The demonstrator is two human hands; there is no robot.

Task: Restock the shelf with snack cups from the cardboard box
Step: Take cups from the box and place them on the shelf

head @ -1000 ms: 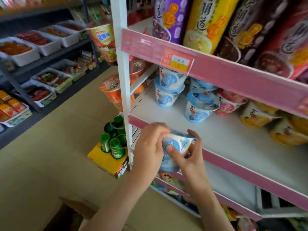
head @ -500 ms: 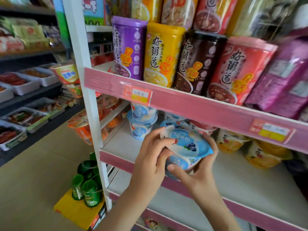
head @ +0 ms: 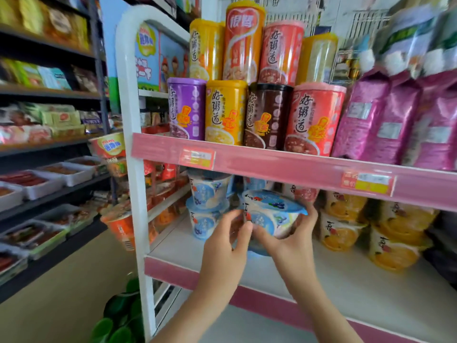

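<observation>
- Head view: the right hand [head: 293,240] grips a snack cup [head: 270,214] with a blue lid. Its thumb lies across the lower front of the cup and its fingers wrap round the far right side, under the lid's edge.
- The left hand [head: 222,246] is curled against the cup's left side. A fingertip touches the cup wall, while the thumb stands slightly apart from it, so the cup sits between the two hands.
- The cup is upright, tipped a little toward the camera. It is held above the front part of the white shelf [head: 346,280], under the pink rail [head: 284,167] of the shelf above.
- Something blue shows just below the cup, but it is too blurred to tell what it is.
- Just left of the held cup, two matching blue cups [head: 207,206] stand stacked on the same shelf.
- To the right on that shelf sit orange cups [head: 342,226], some stacked.
- The shelf above carries tall tubs [head: 226,112] in purple, yellow, brown and red, with purple bags [head: 395,120] beside them.
- A price tag [head: 197,157] is stuck on the pink rail.
- The white post [head: 133,181] frames the shelf's left end, with green bottles [head: 116,320] on the floor beside it.
- Across the aisle, white trays [head: 61,173] line dark shelving.
</observation>
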